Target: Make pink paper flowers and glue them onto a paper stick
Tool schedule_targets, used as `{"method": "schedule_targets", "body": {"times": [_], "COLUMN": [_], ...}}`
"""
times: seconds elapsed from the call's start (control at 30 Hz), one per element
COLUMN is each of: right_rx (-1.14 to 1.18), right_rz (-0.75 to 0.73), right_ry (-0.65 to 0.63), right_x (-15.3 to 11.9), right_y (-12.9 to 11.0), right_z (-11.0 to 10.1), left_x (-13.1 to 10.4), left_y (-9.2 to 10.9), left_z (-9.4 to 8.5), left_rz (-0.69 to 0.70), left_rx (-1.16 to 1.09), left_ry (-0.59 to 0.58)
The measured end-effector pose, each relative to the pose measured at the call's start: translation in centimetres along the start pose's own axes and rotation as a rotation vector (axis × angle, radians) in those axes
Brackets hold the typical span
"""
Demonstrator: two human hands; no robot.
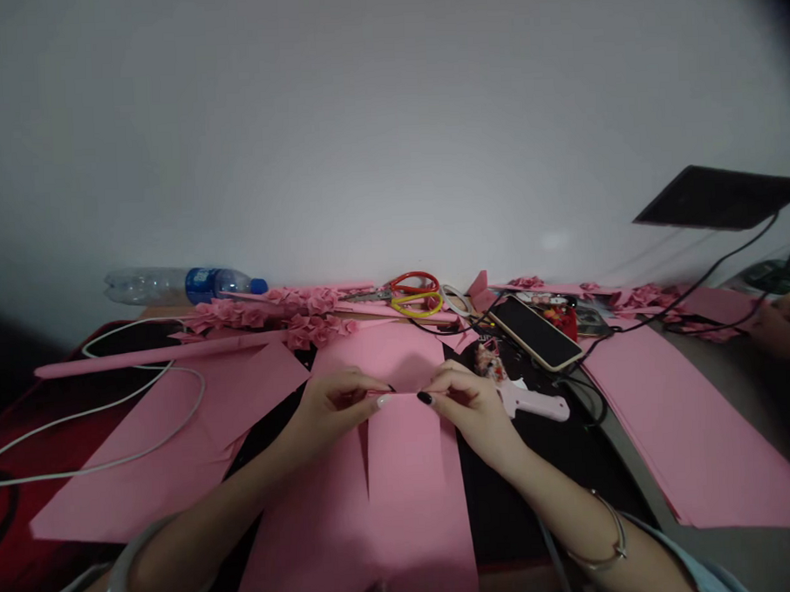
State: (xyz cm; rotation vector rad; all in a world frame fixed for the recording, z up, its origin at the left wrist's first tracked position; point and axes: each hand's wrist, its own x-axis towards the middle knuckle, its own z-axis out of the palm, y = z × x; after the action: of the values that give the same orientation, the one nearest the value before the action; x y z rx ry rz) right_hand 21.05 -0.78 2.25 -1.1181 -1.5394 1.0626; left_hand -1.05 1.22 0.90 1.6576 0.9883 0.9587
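Both hands pinch the far edge of a small pink paper sheet (405, 453), which hangs toward me with its top edge raised. My left hand (338, 405) grips the left end of that edge between thumb and fingers. At the right end, my right hand (471, 406) pinches it the same way, its dark thumbnail showing. Beneath lies a larger pink paper sheet (314, 544) on the black table surface. A pale pink glue gun (537, 404) rests just right of my right hand.
Behind lie folded pink paper flowers (314, 330), red-and-yellow-handled scissors (416, 305) and a phone (537, 333). A plastic bottle (185, 284) lies at the back left. Pink paper stacks (695, 431) sit at the right, with cables nearby. Another person's hand (789, 322) shows at the far right.
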Motion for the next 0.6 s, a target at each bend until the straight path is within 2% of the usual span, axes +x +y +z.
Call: {"method": "schedule_targets", "body": {"times": [0.07,0.17,0.3,0.4,0.6], "right_rx": [0.097,0.200,0.159,0.048,-0.152], "right_rz": [0.039,0.177,0.270,0.284,0.202], "right_ry": [-0.007,-0.020,-0.084,-0.120,-0.137], "right_x": [0.0,0.0,-0.1,-0.1,-0.7], "right_y": [0.0,0.3,0.5,0.3,0.4], "right_z": [0.0,0.0,0.1,0.4,1.3], "left_x": [0.2,0.4,0.4,0.3,0.3], "left_y": [0.2,0.3,0.3,0.0,-0.4], "left_z": [-0.2,-0.3,-0.2,0.2,0.8], "left_rz": [0.030,0.046,-0.086,-0.166,-0.155], "left_rx": [0.008,-0.057,-0.108,-0.126,0.055], "left_ry": [-0.021,-0.063,-0.144,-0.203,-0.280]}}
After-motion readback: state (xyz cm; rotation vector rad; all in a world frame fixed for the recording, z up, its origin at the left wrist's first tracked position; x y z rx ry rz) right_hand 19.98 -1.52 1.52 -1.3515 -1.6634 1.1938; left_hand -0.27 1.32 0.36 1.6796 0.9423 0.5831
